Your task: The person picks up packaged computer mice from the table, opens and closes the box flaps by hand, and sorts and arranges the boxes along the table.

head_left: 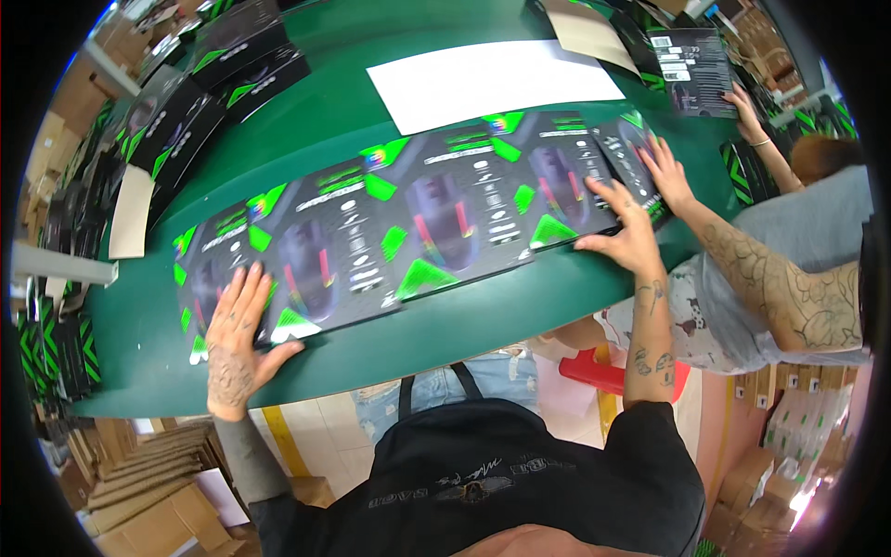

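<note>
Several black boxes printed with a computer mouse and green patches lie side by side in a slanting row on the table. My left hand (237,339) rests on the leftmost mouse box (206,278), fingers stretched out and thumb apart, near the seam with the neighbouring box (311,265). At the row's right part my right hand (634,232) lies over the edge of another mouse box (554,186), its fingers and thumb spread. A co-worker's hand (666,176) touches the box at the right end (620,153). Neither of my hands lifts anything.
A white sheet (492,84) lies behind the row on the green table (325,70). Stacked black boxes (246,56) stand at the far left. The co-worker's other hand (745,111) holds a dark box (691,70) upright. A red stool (580,369) and flattened cartons (158,492) are below.
</note>
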`<state>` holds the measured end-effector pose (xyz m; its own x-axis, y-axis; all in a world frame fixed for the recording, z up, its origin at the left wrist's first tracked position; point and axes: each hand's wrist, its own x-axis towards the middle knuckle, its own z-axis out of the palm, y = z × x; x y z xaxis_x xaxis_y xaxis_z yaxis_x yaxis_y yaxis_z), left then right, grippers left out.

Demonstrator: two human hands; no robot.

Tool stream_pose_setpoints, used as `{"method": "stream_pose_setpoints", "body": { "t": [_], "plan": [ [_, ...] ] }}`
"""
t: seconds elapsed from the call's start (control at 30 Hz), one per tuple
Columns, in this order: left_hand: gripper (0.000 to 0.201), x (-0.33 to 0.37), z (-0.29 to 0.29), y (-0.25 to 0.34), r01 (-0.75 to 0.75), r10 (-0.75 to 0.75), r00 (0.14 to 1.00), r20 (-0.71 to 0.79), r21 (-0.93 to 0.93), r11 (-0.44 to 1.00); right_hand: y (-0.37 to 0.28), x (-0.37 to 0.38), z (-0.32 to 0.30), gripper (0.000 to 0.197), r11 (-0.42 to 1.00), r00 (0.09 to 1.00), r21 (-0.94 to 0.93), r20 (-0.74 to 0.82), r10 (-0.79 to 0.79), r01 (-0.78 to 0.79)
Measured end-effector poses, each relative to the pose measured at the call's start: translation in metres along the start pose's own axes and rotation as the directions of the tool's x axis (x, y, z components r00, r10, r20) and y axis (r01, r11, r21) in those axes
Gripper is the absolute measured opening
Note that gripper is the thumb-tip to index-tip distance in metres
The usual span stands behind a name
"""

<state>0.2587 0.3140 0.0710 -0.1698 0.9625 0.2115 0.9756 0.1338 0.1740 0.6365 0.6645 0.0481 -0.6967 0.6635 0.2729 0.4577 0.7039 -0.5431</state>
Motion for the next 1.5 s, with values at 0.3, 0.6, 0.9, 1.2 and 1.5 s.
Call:
{"method": "stream_pose_setpoints", "body": {
  "t": [0.3, 0.6, 0.9, 1.2, 1.5],
  "plan": [
    [0.101, 0.003, -0.007, 0.058, -0.024, 0.026, 0.999, 0.048, -0.033, 0.999, -0.059, -0.048, 0.041, 0.079, 0.706, 0.989, 0.695, 0.065, 0.132, -0.140],
    [0.079, 0.034, 0.014, 0.071, -0.104, 0.104, 0.995, -0.004, 0.014, 0.994, -0.099, -0.027, 0.054, 0.077, 0.986, 0.980, 0.037, -0.109, 0.168, -0.165],
    [0.032, 0.007, 0.029, 0.060, 0.299, -0.337, 0.838, -0.428, -0.156, 0.941, -0.123, 0.041, 0.020, 0.030, 0.544, 0.968, 0.805, 0.245, 0.059, -0.237],
    [0.047, -0.069, 0.077, 0.050, 0.025, -0.349, 0.727, -0.592, -0.484, 0.874, -0.222, -0.055, 0.066, 0.062, 0.836, 0.864, 0.263, -0.301, -0.404, 0.482],
    [0.045, -0.065, 0.070, 0.051, 0.041, -0.233, 0.750, -0.620, -0.307, 0.951, -0.211, -0.075, 0.075, 0.078, 0.803, 0.851, 0.300, -0.287, -0.439, 0.515]
  ]
}}
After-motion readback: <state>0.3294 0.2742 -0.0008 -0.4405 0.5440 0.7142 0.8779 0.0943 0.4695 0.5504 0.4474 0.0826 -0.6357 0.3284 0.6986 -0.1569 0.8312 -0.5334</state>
